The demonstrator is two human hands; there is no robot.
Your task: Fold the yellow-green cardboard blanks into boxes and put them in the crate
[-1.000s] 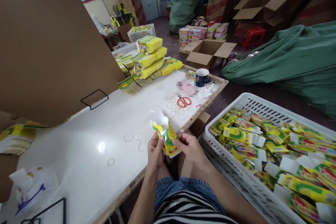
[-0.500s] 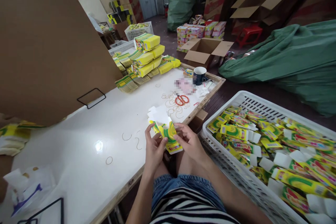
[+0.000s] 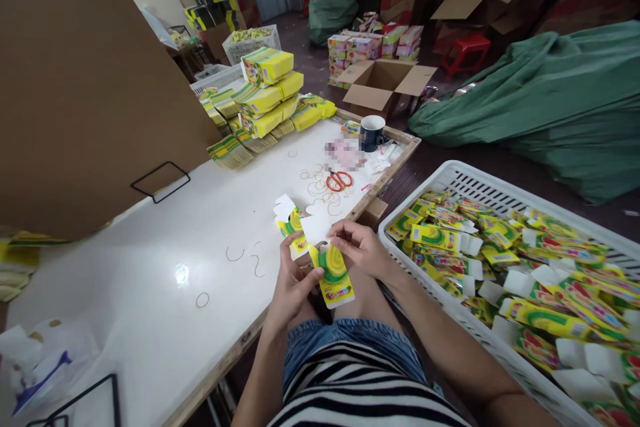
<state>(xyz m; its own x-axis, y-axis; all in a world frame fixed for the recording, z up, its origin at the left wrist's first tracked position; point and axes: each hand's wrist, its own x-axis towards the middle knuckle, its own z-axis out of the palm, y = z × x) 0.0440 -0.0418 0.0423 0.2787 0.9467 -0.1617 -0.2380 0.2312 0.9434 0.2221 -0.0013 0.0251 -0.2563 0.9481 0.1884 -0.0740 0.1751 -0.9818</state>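
Two hands work at one yellow-and-green carton (image 3: 336, 280), which is located above the person's lap, at the near edge of the white table (image 3: 150, 327). The left hand (image 3: 299, 280) holds this carton at its left side, thumb on the printed face. The right hand (image 3: 361, 250) is narrowed, thumb and forefinger close together at the carton's upper right edge; whether they grip it cannot be told. A white flap (image 3: 315, 228) extends from the carton's top end. A second carton (image 3: 286, 221) is positioned behind the left forefinger; its support is not clear. Beyond the hands, on the table, are thin loops (image 3: 313, 188), orange-handled scissors (image 3: 340, 181) and a dark mug (image 3: 371, 137). Stacked yellow cartons (image 3: 267, 100) occupy the far end. To the person's right, a white basket (image 3: 453, 168) contains many loose cartons (image 3: 440, 237), several with white flaps showing.
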